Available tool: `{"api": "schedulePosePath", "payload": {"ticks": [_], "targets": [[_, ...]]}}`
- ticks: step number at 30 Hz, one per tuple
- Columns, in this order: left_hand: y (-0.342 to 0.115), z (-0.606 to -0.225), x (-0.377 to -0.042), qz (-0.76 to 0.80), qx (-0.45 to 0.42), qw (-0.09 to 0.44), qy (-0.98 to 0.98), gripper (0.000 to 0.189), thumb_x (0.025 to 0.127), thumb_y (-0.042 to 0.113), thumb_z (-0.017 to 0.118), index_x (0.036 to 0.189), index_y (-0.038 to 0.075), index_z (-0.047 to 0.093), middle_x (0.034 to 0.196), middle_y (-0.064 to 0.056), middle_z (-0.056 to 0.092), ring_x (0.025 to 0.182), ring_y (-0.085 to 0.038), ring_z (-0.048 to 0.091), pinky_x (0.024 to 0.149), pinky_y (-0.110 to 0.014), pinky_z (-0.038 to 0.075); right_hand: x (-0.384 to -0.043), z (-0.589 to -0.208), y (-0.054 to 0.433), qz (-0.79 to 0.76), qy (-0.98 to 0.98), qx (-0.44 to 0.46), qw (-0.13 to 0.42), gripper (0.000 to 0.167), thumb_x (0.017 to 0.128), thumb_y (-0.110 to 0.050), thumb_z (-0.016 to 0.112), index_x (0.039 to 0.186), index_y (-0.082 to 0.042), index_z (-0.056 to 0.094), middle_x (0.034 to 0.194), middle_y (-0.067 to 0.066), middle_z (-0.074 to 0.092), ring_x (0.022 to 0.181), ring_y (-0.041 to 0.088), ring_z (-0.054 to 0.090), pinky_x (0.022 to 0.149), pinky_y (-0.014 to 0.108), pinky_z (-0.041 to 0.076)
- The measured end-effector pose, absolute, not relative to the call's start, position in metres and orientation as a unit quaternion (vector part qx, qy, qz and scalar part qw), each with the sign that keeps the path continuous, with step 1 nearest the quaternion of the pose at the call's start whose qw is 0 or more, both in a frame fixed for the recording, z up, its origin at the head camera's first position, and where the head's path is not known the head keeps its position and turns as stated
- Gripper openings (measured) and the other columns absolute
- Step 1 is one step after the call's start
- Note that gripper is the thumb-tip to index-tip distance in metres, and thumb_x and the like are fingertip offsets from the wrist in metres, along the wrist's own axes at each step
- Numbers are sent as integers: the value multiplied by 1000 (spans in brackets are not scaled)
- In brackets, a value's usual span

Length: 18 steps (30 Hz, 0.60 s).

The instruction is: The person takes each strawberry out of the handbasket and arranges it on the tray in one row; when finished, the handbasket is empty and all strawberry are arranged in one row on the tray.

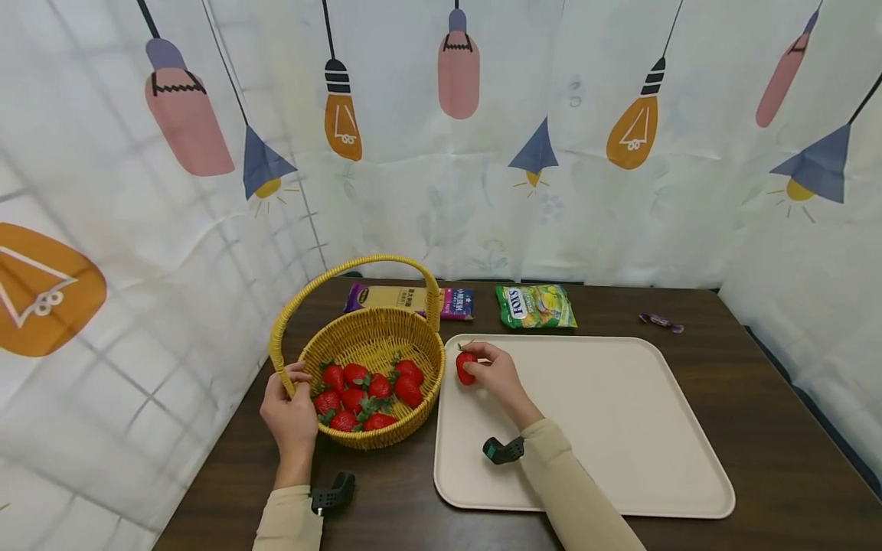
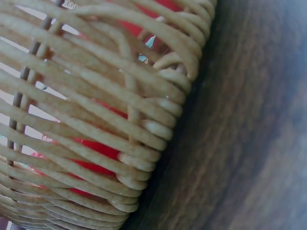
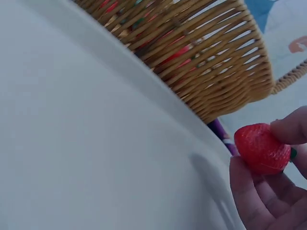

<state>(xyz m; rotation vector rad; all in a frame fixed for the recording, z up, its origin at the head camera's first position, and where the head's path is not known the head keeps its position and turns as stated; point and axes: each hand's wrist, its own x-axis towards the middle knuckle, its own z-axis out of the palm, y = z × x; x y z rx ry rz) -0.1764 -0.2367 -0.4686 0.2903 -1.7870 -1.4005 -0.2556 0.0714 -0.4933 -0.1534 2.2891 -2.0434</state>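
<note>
My right hand (image 1: 498,376) pinches a red strawberry (image 1: 465,367) over the far left corner of a cream tray (image 1: 586,428). In the right wrist view the strawberry (image 3: 262,148) sits between thumb and fingers, its green leaves partly hidden. My left hand (image 1: 289,409) grips the yellow wicker basket (image 1: 406,428) at its left side, where the arched handle (image 1: 331,277) meets the rim. Several strawberries (image 1: 354,399) with green leaves lie inside the basket. Close up in the left wrist view is the woven basket wall (image 2: 96,96), with red showing through the gaps; the left hand is out of that view.
Behind the basket lies a purple and beige snack packet (image 1: 456,303). A green snack bag (image 1: 536,306) lies behind the tray, and a small purple wrapped sweet (image 1: 660,322) is at the far right. Patterned curtains (image 1: 413,199) border the dark wooden table (image 1: 765,413).
</note>
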Motion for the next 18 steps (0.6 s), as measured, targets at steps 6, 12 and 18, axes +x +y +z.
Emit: {"api": "schedulePosePath", "payload": {"ticks": [6, 12, 18], "targets": [[-225, -451, -167, -549, 111, 423, -712, 13, 87, -12, 50, 81, -17, 61, 106, -27, 63, 101, -32, 58, 87, -19, 40, -255, -498, 69, -605, 795, -40, 16, 28, 84, -6, 69, 112, -9, 70, 112, 13, 65, 85, 22, 63, 68, 32, 56], [-231, -460, -173, -543, 114, 427, -714, 12, 86, -14, 51, 80, -15, 62, 105, -23, 65, 100, -29, 57, 86, -18, 40, -252, -496, 68, -588, 807, -37, 41, 35, 81, -5, 67, 116, -8, 67, 112, 13, 63, 89, 24, 62, 69, 31, 56], [-243, -480, -183, -543, 115, 429, -713, 14, 87, -12, 53, 80, -10, 65, 105, -16, 67, 100, -17, 58, 86, -18, 40, -249, -496, 66, -567, 819, -76, 49, 32, 82, -7, 70, 114, -8, 68, 108, 12, 66, 87, 21, 64, 66, 32, 56]]}}
